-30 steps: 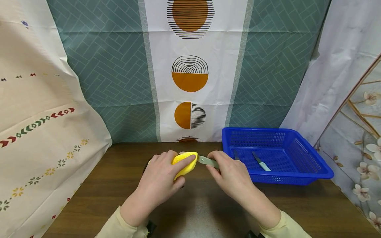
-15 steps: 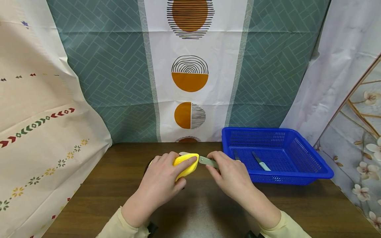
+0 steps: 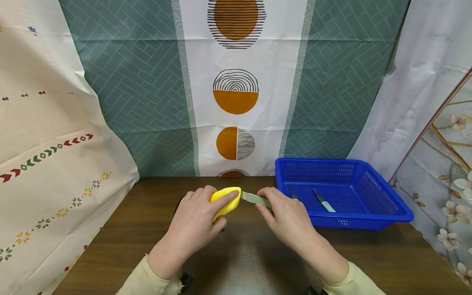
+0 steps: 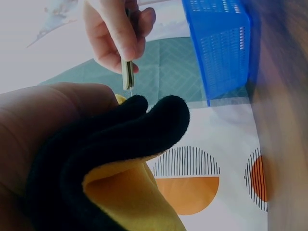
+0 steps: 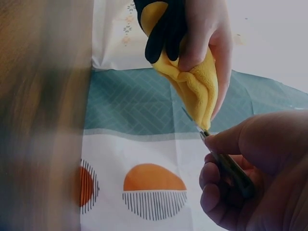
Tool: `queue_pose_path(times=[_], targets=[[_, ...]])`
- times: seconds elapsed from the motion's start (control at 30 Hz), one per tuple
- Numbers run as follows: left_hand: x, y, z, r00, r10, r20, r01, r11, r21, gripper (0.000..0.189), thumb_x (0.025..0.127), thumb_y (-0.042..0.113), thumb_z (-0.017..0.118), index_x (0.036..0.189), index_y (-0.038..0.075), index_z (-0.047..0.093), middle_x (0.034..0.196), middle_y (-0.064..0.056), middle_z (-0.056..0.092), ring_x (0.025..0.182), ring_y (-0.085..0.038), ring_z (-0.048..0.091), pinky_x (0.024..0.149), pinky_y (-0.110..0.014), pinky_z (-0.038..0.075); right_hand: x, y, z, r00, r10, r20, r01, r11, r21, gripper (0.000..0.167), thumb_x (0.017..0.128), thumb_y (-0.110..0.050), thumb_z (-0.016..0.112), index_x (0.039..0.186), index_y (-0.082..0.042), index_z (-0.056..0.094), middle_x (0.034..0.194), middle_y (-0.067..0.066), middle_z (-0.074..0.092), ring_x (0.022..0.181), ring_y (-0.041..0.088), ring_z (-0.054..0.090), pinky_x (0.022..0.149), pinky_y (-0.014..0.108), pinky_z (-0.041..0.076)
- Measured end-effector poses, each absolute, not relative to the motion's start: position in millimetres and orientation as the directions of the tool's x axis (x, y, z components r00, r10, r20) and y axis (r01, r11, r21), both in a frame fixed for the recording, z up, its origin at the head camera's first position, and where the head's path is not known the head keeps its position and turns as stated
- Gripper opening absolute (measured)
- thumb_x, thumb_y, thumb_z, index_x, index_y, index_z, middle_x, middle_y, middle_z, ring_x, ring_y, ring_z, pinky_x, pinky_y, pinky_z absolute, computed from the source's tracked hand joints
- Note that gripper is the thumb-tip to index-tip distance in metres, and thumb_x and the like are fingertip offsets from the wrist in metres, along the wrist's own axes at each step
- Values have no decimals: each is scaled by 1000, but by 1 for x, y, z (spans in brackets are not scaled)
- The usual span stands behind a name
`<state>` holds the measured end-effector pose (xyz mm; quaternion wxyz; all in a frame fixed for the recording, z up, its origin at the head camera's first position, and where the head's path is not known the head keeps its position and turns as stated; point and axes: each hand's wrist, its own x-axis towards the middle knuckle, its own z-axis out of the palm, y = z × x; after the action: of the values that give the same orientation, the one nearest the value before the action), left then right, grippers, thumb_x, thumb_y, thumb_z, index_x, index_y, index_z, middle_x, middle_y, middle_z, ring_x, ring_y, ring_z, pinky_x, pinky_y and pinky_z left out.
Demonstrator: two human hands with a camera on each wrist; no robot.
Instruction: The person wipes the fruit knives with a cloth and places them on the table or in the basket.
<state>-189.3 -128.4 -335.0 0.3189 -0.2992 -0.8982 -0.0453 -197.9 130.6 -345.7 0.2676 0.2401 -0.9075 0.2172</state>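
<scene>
My left hand [image 3: 193, 221] grips a folded yellow cloth [image 3: 230, 207] whose other face is black, as the black layer [image 4: 120, 125] in the left wrist view shows. The index finger lies along the cloth's top, pressing toward its right end. My right hand [image 3: 285, 213] holds a small knife [image 3: 257, 200] by its pale green handle, fingers curled round it. Its blade points left into the pinched fold of the cloth, which hides most of the metal. In the right wrist view, the blade runs along the end of the yellow fold [image 5: 199, 96].
A blue plastic basket [image 3: 363, 215] stands at the back right of the brown wooden table [image 3: 121, 246]. Inside it lie a knife with a white handle [image 3: 327, 206] and another knife [image 3: 293, 192] partly hidden by the rim. Patterned cloth hangings [image 3: 147, 102] surround the table.
My left hand and the cloth moved slightly right, then back left along the blade. A bit more metal shows between cloth and handle now. The right hand has stayed nearly still.
</scene>
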Motion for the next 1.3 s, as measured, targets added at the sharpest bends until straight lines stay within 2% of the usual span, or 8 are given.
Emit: queue_pose_path(times=[0.33, 0.67, 1.3], targets=[[-191, -133, -334, -651, 488, 582, 543, 835, -93, 65, 81, 15, 82, 144, 32, 74, 103, -10, 63, 85, -28, 61, 73, -41, 47, -198, 131, -346, -734, -321, 599, -559, 787, -263, 20, 100, -19, 83, 115, -15, 71, 90, -9, 62, 65, 10, 53, 57, 36, 46], [-194, -138, -334, -655, 463, 597, 529, 845, -74, 67, 80, 14, 81, 144, 32, 74, 102, -8, 62, 85, -27, 60, 73, -41, 46, -198, 132, -346, -736, -319, 597, -558, 786, -268, 21, 99, -18, 84, 115, -15, 71, 91, -9, 62, 65, 10, 51, 57, 34, 45], [-200, -153, -330, -718, 400, 569, 487, 874, 0, 66, 82, 13, 79, 146, 31, 73, 103, -8, 64, 86, -26, 58, 74, -42, 45, -199, 133, -347, -728, -314, 610, -560, 785, -264, 20, 100, -18, 83, 115, -15, 71, 91, -9, 62, 67, 10, 52, 57, 32, 46]])
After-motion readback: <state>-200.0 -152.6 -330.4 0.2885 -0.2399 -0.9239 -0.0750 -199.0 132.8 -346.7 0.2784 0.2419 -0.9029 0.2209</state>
